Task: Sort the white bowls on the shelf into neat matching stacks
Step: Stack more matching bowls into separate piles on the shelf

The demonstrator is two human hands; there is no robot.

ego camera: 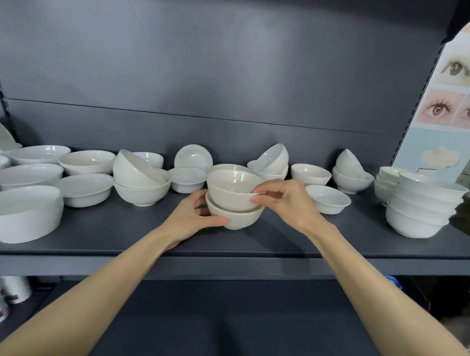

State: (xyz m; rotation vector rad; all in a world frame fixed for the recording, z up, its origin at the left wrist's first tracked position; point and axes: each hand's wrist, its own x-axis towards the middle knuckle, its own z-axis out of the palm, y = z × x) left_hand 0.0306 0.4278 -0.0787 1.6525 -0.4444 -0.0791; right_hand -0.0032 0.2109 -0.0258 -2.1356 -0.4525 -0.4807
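Our left hand (192, 219) grips the lower bowl (243, 218) at centre frame, our right hand (289, 201) pinches the top bowl (230, 193), which we should seat level and centred.

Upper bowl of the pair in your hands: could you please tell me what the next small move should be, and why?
Probably lower the upper bowl straight down until it seats level, then let go. The right hand pinches its rim, the left hand steadies the lower bowl on the shelf, and the two look the same shape, with the upper one sitting high.
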